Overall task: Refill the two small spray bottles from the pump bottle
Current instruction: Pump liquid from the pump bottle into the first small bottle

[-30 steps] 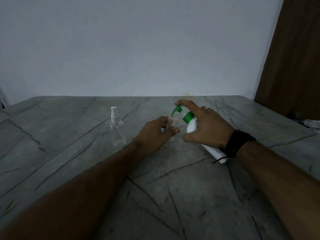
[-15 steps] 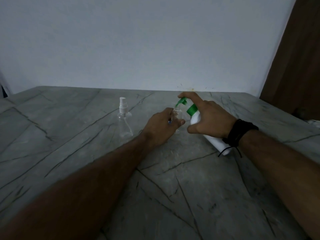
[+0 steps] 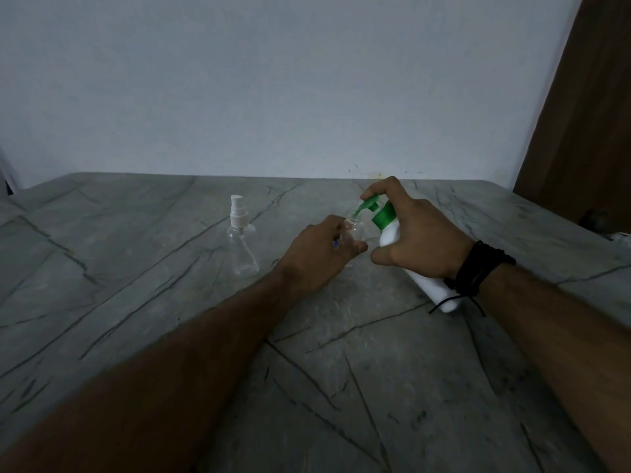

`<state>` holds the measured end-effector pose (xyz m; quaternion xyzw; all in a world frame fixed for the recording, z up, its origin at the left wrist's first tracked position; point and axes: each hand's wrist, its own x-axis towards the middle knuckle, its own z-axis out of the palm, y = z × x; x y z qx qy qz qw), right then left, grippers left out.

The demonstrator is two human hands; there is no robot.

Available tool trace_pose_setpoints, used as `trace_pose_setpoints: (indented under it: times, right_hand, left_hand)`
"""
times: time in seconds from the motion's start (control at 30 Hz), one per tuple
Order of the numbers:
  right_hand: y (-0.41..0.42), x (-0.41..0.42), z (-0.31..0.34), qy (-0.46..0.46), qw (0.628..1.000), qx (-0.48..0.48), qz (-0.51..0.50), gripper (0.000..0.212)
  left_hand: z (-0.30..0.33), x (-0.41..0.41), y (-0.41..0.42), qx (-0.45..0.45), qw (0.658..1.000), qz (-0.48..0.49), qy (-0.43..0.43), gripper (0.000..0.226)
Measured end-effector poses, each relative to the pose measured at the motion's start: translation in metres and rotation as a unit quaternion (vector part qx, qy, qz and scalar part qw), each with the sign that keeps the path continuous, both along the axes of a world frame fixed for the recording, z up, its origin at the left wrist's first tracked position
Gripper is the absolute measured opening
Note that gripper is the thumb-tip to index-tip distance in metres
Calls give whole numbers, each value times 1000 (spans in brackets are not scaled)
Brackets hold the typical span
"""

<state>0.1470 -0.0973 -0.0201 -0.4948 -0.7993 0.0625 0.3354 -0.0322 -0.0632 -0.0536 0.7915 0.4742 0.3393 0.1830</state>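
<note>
Now the open small spray bottle [image 3: 355,230], a clear one with its cap off, sits upright on the table inside the curl of the left hand [image 3: 324,250], whose fingers and thumb wrap its body and hold it steady. Just to the right of that hand, the white pump bottle [image 3: 389,233] is tilted over, gripped round its body by the right hand [image 3: 420,233], with the forefinger lying on top of the green pump head [image 3: 370,203]; the green spout points down at the clear bottle's mouth and looks to be touching or just above it. Compared with a second ago the two hands and both bottles keep the same grouping, with the finger on the pump as before, and only the camera view has shifted; I judge that pumping into this first bottle is under way, though no liquid level can be made out in the dim light. Well to the left of the left hand stands the second small spray bottle [image 3: 240,244], clear, with its white spray cap [image 3: 238,213] on and apparently empty, so it is not yet dealt with. A black wristband [image 3: 478,268] circles the right wrist. Nothing lies between the hands and that second bottle on the grey veined table [image 3: 341,370]; a pale wall [image 3: 273,80] rises behind it.
</note>
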Motion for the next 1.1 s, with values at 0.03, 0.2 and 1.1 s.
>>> trace_pose_setpoints:
  times: [0.03,0.2,1.1]
  right_hand:
    - [0,0,0,1,1000,2,0,72]
    - [-3,-1,-1,-8,1000,8,6,78]
    - [-4,-3,1,14,999,50,-10,71]
  left_hand:
    - [0,0,0,3,1000,-2,4,50]
    - [0,-1,-1,11,1000,-5,20,48]
    - [0,0,1,-12,1000,11,24,48]
